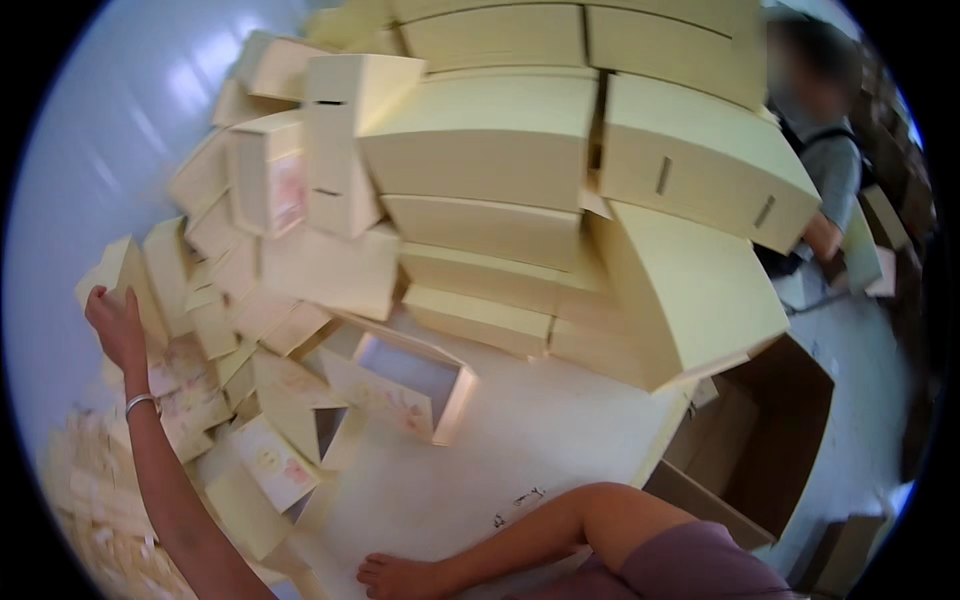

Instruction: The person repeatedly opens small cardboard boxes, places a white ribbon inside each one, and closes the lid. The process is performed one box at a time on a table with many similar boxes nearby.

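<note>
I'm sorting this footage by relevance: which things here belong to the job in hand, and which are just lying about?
Seemingly in the job:
- left hand, fingers against a box
- pale yellow box at that hand
- heaped boxes beside it, probably

Apparently just lying about, untouched:
- open printed box
- stacked boxes
- brown carton, open

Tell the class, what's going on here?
The person's left hand is stretched far left, its fingers on a pale yellow box; how firmly is unclear. The right hand is out of view. An open box lies on the white surface, bigger boxes stand stacked ahead, and another person is off to the right.
</note>
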{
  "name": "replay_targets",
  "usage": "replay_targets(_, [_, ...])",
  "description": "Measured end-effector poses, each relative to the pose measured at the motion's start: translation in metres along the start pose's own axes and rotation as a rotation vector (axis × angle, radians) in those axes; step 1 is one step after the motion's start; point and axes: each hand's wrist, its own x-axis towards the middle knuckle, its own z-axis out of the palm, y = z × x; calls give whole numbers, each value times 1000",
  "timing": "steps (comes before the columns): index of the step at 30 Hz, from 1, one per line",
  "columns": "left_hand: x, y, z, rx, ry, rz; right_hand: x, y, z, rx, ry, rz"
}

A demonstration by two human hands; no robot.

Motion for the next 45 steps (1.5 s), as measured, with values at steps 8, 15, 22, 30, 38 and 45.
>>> replay_targets(8, [-12, -10, -204, -1280, 151, -639, 7, -14, -20, 92, -14, 71])
replay_targets(15, [-231, 60, -338, -752, -216, 132, -9, 36, -33, 1058, 354, 672])
replay_targets(22, [-366, 154, -378, -740, -846, 574, -80, -21, -181, 681, 502, 789])
replay_targets(30, [-278, 133, -347, -670, -1064, 472, -140, -98, -145, 18, 400, 519])
replay_targets(38, [-266, 157, -302, -444, -1421, 818, -141, -134, -110, -245, 257, 378])
replay_targets(45, [-260, 172, -341, -229, -1633, 512, -130, -93, -131, -55, 375, 503])
